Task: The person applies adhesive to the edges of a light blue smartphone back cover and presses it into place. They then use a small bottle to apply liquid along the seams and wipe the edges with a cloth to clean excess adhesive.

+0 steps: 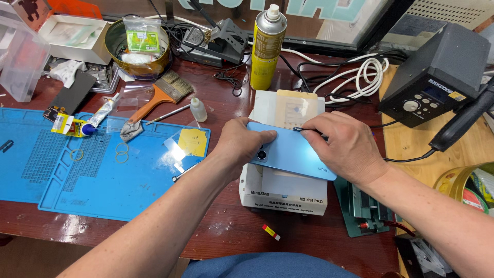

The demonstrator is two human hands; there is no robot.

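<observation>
Two hands steady a light-blue phone (290, 152) lying back-up on a white heating platform (283, 193): left hand (242, 144) grips its edge, right hand (345, 146) pinches a thin tool (309, 131); too steep an angle might crack the back

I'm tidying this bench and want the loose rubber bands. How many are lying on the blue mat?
3: one rubber band on the mat's grid area, two touching bands just right of it. Others may be hidden under clutter.
</observation>
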